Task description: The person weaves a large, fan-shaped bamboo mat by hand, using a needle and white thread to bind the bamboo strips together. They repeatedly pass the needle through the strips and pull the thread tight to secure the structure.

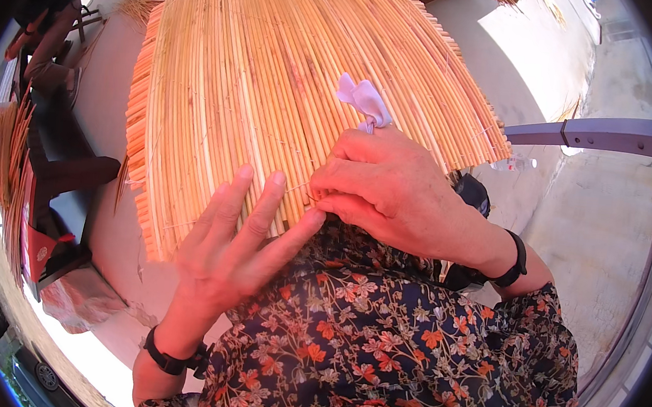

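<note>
A mat of straight yellow stalks point(276, 67), laid side by side and bound with thin thread, spreads out before me. My left hand point(233, 242) rests on its near edge with the fingers spread apart. Closed beside it, my right hand point(389, 186) pinches at the same edge, thumb and forefinger together near the left forefinger. A lilac-handled tool point(367, 102), which looks like scissors, sticks up out of the right fist; its lower part is hidden by the fingers. A fine thread point(296, 188) runs along the stalks to the right fingertips.
A purple-grey metal bar point(603, 136) reaches in from the right, by the mat's corner. A clear plastic bottle point(514, 164) lies below it. On the left stand a dark wooden bench point(73, 174) and a bundle of stalks point(11, 153). Another person's leg point(52, 55) shows farther back.
</note>
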{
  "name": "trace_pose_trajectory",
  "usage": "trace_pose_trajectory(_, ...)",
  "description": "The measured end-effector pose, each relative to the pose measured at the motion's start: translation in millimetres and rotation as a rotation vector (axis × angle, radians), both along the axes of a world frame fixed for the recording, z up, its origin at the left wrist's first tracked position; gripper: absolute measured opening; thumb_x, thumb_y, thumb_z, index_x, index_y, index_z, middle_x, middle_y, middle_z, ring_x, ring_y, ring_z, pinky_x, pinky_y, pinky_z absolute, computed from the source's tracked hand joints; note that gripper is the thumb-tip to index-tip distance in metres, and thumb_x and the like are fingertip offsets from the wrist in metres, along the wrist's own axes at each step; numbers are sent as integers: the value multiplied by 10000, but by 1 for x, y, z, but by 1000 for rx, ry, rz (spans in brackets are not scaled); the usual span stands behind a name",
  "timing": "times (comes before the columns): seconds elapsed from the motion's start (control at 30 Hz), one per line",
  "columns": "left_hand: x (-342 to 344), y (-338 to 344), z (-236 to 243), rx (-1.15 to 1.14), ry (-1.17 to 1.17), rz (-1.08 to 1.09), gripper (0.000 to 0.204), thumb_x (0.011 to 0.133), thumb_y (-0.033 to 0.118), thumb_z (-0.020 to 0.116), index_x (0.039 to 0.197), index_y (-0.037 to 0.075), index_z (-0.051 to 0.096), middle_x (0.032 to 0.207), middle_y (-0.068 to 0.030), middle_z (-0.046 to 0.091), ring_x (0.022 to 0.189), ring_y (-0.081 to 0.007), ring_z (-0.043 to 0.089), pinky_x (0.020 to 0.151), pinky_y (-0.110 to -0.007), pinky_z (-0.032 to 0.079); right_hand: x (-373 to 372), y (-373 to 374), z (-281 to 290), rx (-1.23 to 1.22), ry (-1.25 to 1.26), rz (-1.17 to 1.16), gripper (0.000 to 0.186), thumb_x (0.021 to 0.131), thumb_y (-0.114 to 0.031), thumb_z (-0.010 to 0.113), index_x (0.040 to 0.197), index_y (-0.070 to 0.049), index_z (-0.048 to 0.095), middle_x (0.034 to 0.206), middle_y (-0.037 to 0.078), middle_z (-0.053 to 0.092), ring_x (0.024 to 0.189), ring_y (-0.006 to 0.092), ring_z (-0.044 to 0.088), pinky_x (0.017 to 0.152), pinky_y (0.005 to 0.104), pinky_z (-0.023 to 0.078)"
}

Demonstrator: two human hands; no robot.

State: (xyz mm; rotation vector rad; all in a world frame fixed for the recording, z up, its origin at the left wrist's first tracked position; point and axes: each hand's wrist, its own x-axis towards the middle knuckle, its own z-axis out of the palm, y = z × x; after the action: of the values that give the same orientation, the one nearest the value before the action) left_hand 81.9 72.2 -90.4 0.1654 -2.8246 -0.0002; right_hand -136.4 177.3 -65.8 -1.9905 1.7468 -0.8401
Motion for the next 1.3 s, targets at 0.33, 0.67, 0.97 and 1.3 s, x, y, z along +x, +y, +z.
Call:
trace_pose_trajectory(0.33, -7, -3, 0, 12, 10, -5, 358, 857, 231, 578, 1188, 336, 665, 1304, -78, 587, 1154, -322, 585, 928, -398, 515, -10, -24, -15, -66, -95, 275, 105, 795, -139, 627, 778, -56, 564, 885, 108, 514, 807, 303, 566, 663, 386, 469)
trace_pose_trajectory(0.67, -15, -26, 3, 123, -61, -29, 383, 740, 175, 669, 1092, 323, 697, 1230, -39, 627, 1097, -285, 619, 763, -316, 559, 2, -69, -10, -196, -491, 242, 102, 863, -32, 629, 801, -25, 548, 845, 62, 527, 740, 169, 576, 635, 272, 470)
trace_pose_trajectory(0.97, -19, -48, -6, 53, 46, -58, 399, 774, 211, 644, 1152, 333, 680, 1234, -51, 623, 1089, -291, 613, 848, -350, 547, -48, -99, -3, 340, -1439, 55, 181, 1011, -182, 485, 916, -38, 541, 636, -32, 488, 610, 103, 601, 647, 317, 598)
trace_pose_trajectory(1.3, -12, -49, 7, 109, 29, -68, 386, 799, 223, 666, 1171, 327, 658, 1227, -55, 626, 1075, -287, 620, 901, -382, 528, -91, -108, -18, -5, -1115, -157, 177, 974, -152, 524, 857, -24, 556, 684, 9, 541, 643, 121, 624, 719, 327, 601)
